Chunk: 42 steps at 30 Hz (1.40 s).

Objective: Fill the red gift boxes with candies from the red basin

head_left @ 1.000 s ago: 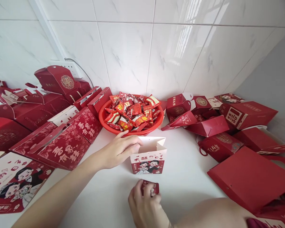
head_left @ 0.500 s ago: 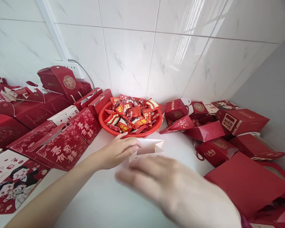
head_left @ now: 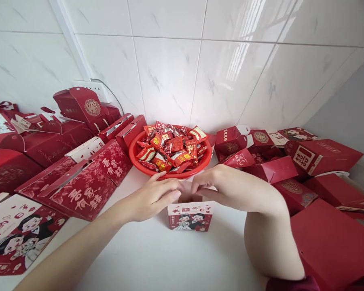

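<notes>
A small white-and-red paper gift box (head_left: 190,220), printed with a cartoon bride and groom, stands upright on the white table with its top open. My left hand (head_left: 157,197) grips its left upper edge between thumb and fingers. Over the opening from the right, my right hand (head_left: 214,182) has its fingers curled down at the box's upper edge; the fingertips are partly hidden. Just behind the box sits a red plastic basin (head_left: 133,162) heaped with red-wrapped sweets (head_left: 172,147).
Red gift boxes (head_left: 81,190) stand in rows on the left, with a flat cartoon-printed box (head_left: 21,234) in front. More red boxes (head_left: 321,155) lie jumbled on the right. A tiled wall (head_left: 166,76) and a power strip (head_left: 94,89) are behind.
My right hand has moved from the near foreground, forward to the top of the gift box, uncovering its printed front. My left hand keeps its hold on the box's left side.
</notes>
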Each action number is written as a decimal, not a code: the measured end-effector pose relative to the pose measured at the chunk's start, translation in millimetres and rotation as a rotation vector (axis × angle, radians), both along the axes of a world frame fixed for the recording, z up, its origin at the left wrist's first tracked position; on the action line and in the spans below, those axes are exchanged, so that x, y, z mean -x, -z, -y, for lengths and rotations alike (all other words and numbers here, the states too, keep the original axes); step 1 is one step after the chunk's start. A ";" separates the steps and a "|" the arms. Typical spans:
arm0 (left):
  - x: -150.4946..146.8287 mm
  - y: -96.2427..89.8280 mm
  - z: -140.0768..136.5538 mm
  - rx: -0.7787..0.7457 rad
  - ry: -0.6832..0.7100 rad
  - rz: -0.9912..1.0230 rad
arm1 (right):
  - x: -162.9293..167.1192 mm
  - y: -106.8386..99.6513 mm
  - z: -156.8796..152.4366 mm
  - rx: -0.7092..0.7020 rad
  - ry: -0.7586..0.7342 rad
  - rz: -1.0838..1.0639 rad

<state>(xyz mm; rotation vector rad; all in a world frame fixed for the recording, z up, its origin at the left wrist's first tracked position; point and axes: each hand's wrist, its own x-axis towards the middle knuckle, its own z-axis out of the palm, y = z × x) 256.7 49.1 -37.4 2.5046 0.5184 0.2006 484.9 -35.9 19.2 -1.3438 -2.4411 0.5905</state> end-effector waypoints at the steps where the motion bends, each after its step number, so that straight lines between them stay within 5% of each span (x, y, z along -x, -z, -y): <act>1: 0.1 0.3 -0.2 -0.006 -0.002 0.006 | 0.2 -0.2 1.0 0.009 -0.032 -0.010; 6: 0.9 1.1 0.7 -0.015 -0.014 0.013 | -3.5 3.5 -20.6 -0.057 -0.028 -0.140; 12: 3.0 -2.4 7.4 0.002 -0.006 0.006 | 1.6 20.8 -146.7 -0.197 0.302 -0.037; 15: 4.7 -3.4 8.1 0.013 -0.009 0.010 | 19.5 30.3 -208.4 -0.232 0.320 0.014; 22: 6.4 -5.0 6.6 0.034 -0.035 0.020 | 34.3 62.7 -258.8 -0.237 0.307 0.138; 29: 5.3 -4.8 5.9 0.045 -0.009 0.011 | 15.2 51.7 -228.2 -0.265 0.363 0.116; 33: 4.2 -4.1 6.5 0.039 -0.010 -0.002 | 1.7 29.7 -165.8 -0.341 0.396 -0.005; 36: 2.5 -3.4 7.2 0.032 -0.024 -0.002 | -10.7 15.6 -109.0 -0.352 0.267 -0.143; 42: -0.7 -1.6 4.7 0.022 -0.020 -0.016 | -34.0 4.7 -33.1 -0.172 0.099 -0.335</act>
